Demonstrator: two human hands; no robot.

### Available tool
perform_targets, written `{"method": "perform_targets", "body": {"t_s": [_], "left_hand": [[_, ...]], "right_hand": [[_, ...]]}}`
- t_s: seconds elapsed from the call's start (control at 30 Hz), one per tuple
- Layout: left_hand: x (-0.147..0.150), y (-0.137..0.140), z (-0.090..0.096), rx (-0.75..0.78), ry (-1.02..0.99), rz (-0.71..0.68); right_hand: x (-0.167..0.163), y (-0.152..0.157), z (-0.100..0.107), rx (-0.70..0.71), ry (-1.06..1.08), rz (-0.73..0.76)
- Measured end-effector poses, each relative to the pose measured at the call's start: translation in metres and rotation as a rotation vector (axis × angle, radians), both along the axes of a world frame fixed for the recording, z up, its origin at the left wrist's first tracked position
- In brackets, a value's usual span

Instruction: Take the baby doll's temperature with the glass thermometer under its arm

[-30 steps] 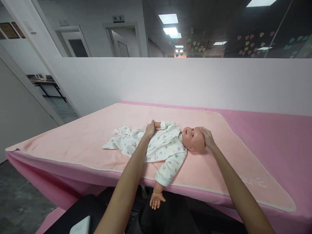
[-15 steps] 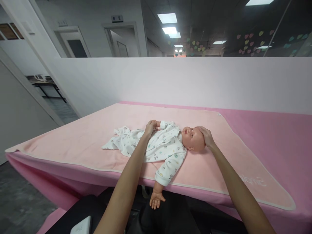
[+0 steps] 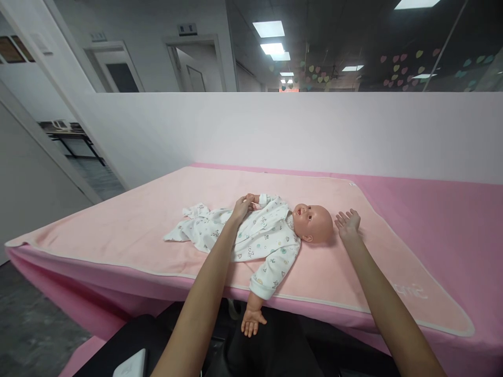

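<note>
From where the person sits, with twelve straight ahead, the doll (image 3: 259, 238) lies on its back on the peach blanket (image 3: 334, 277), its head (image 3: 318, 226) towards three o'clock and its trouser legs (image 3: 198, 230) towards nine. The left hand (image 3: 242, 208) lies over the doll's middle, its fingers against the doll's far hand (image 3: 252, 198); whether they close on it, I cannot tell. The right hand (image 3: 348, 222) is just beside the head, on its three o'clock side, apart from it, palm up and fingers spread. The doll's near arm (image 3: 273, 272) points to about seven, its palm (image 3: 253, 319) out past the edge of the pink cover (image 3: 451, 225)
</note>
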State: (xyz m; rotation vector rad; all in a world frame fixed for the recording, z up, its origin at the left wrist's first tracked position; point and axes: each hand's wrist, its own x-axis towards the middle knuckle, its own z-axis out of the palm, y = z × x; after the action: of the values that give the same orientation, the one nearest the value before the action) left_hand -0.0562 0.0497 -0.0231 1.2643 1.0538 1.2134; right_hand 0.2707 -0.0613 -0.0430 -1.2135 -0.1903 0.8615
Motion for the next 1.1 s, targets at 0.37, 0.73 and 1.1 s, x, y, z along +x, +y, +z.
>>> {"method": "perform_targets", "body": {"t_s": [0.37, 0.73, 1.1], "left_hand": [[0.001, 0.002, -0.004, 0.035, 0.107, 0.137], [0.003, -0.005, 0.006, 0.101, 0.674, 0.378], [0.002, -0.006, 0.006, 0.077, 0.661, 0.384]], "right_hand": [[-0.038, -0.011, 0.023, 0.149, -0.325, 0.558], [-0.041, -0.020, 0.030, 0.127, -0.229, 0.673], [-0.023, -0.001, 0.013, 0.132, -0.345, 0.305]]}}
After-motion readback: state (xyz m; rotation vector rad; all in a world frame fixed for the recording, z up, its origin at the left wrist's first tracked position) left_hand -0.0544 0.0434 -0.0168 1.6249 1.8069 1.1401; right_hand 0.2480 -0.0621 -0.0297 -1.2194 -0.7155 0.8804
